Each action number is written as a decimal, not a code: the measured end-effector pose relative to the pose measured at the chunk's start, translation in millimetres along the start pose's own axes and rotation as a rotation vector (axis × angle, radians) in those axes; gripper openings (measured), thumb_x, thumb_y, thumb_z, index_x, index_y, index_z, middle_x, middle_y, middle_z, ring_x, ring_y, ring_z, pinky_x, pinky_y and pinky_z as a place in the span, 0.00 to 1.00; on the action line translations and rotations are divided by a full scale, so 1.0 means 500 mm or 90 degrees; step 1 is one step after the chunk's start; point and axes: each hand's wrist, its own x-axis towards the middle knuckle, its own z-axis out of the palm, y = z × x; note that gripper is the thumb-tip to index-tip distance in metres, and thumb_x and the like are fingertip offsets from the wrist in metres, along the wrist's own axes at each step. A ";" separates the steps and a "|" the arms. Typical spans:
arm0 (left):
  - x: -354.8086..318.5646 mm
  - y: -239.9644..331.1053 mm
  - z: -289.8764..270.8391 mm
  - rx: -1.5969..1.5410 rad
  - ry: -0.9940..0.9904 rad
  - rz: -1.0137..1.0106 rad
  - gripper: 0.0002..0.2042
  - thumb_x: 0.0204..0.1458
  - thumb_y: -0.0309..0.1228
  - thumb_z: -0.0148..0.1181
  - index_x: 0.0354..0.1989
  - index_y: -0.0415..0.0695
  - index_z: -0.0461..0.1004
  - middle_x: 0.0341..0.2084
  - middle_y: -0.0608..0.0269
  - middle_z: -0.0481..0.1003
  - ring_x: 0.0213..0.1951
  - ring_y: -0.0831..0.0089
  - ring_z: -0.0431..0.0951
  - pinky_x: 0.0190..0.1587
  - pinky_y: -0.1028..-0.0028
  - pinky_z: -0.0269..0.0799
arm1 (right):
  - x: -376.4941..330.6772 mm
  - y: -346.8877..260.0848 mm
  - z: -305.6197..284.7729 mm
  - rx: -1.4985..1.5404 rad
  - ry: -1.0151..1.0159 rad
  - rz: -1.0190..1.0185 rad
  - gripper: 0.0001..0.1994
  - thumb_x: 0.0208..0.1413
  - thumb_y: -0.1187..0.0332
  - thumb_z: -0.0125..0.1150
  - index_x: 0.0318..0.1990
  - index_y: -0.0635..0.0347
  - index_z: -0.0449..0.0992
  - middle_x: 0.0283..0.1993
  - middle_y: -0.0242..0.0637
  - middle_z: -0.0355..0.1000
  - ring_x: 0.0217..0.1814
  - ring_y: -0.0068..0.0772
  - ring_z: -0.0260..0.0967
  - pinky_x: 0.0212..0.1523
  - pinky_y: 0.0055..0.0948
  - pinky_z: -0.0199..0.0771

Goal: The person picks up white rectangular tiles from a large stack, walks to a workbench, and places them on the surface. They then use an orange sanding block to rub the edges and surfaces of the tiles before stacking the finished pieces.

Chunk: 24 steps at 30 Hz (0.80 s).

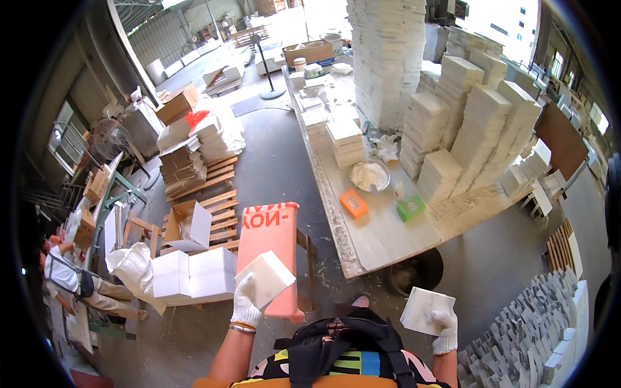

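Observation:
My left hand [246,305], in a white knitted glove, is closed on a pale square stone tile [272,279]. That tile is held over the near part of a long surface wrapped in salmon-coloured sheeting [268,236] with red lettering; I cannot tell whether they touch. On the other side of my body, my right hand [446,331], gloved the same way, grips a white marble tile [424,310] with grey veining. Its edge looks thick, so whether it is one tile or a few together is unclear. This tile is out in the air, near a dark round bucket [415,275].
A worktable [388,242] ahead bears tall stacks of white tiles [475,129], a bowl of white paste [370,176], an orange box [354,204] and a green box [411,207]. White cartons [194,275] and wooden pallets [220,213] lie left. Grey stone pieces [517,330] stand right. Another person [84,278] works far left.

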 end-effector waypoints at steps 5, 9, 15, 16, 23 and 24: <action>0.172 0.058 0.149 0.024 -0.031 -0.024 0.25 0.56 0.35 0.62 0.62 0.40 0.68 0.54 0.51 0.75 0.54 0.53 0.78 0.56 0.52 0.77 | 0.069 -0.046 0.084 0.040 -0.001 -0.005 0.27 0.43 0.73 0.65 0.54 0.69 0.71 0.39 0.41 0.76 0.32 0.34 0.75 0.38 0.35 0.80; 0.312 0.113 0.271 0.044 -0.093 -0.036 0.26 0.56 0.35 0.62 0.63 0.39 0.67 0.55 0.49 0.74 0.54 0.52 0.77 0.57 0.51 0.76 | 0.094 -0.091 0.143 0.010 0.002 -0.038 0.31 0.38 0.72 0.65 0.57 0.67 0.71 0.47 0.42 0.75 0.41 0.35 0.76 0.43 0.33 0.80; 0.573 0.172 0.471 0.137 -0.158 -0.033 0.17 0.55 0.36 0.64 0.51 0.43 0.75 0.43 0.59 0.79 0.44 0.63 0.81 0.46 0.61 0.81 | 0.165 -0.146 0.313 0.044 0.055 -0.044 0.34 0.36 0.69 0.65 0.57 0.68 0.70 0.49 0.42 0.74 0.44 0.35 0.76 0.45 0.33 0.80; 0.614 0.180 0.511 0.167 -0.169 -0.036 0.18 0.55 0.37 0.64 0.52 0.44 0.75 0.43 0.60 0.79 0.43 0.65 0.81 0.45 0.62 0.81 | 0.184 -0.162 0.338 0.022 0.037 -0.050 0.35 0.37 0.68 0.66 0.58 0.68 0.69 0.49 0.43 0.74 0.45 0.36 0.76 0.46 0.33 0.80; 0.903 0.196 0.714 0.238 -0.302 -0.104 0.22 0.55 0.37 0.64 0.56 0.40 0.72 0.45 0.57 0.79 0.45 0.64 0.82 0.47 0.63 0.82 | 0.368 -0.255 0.566 -0.040 -0.023 -0.105 0.36 0.40 0.65 0.65 0.61 0.69 0.66 0.53 0.44 0.73 0.52 0.38 0.75 0.52 0.34 0.79; 0.932 0.194 0.724 0.253 -0.301 -0.106 0.23 0.56 0.37 0.63 0.57 0.39 0.71 0.47 0.56 0.78 0.47 0.62 0.81 0.48 0.62 0.82 | 0.402 -0.272 0.597 -0.042 -0.029 -0.111 0.35 0.41 0.66 0.65 0.61 0.69 0.66 0.53 0.44 0.73 0.52 0.38 0.75 0.53 0.35 0.79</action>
